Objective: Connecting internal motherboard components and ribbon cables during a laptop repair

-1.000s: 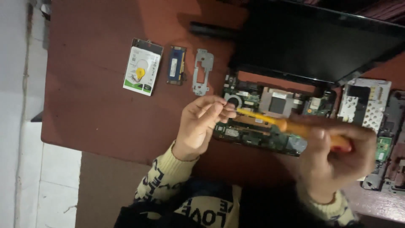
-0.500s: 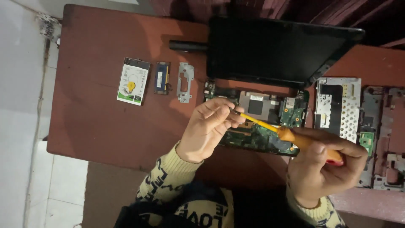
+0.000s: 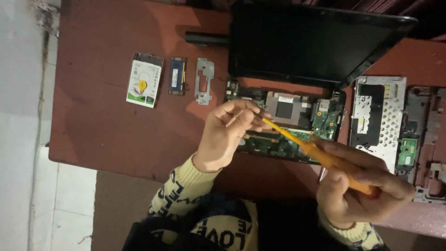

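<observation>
- Two hands work over an open laptop (image 3: 283, 125) on a red-brown table (image 3: 102, 116).
- The right hand (image 3: 360, 188), at 4 o'clock, is shut tight around the orange handle of a screwdriver (image 3: 320, 155).
- The screwdriver slants up toward 10 o'clock, and its thin end meets the left hand (image 3: 230, 132).
- The left hand's fingers are pinched together around the tip, just above the green board inside the laptop.
- The laptop's black screen (image 3: 316, 42) lies at 12 o'clock.
- At 10 o'clock three parts lie in a row: a white hard drive (image 3: 144, 80), a small blue memory stick (image 3: 177, 76) and a grey metal bracket (image 3: 204, 81).
- At 3 o'clock lies a silver metal plate (image 3: 376, 121), touching the laptop's side.
</observation>
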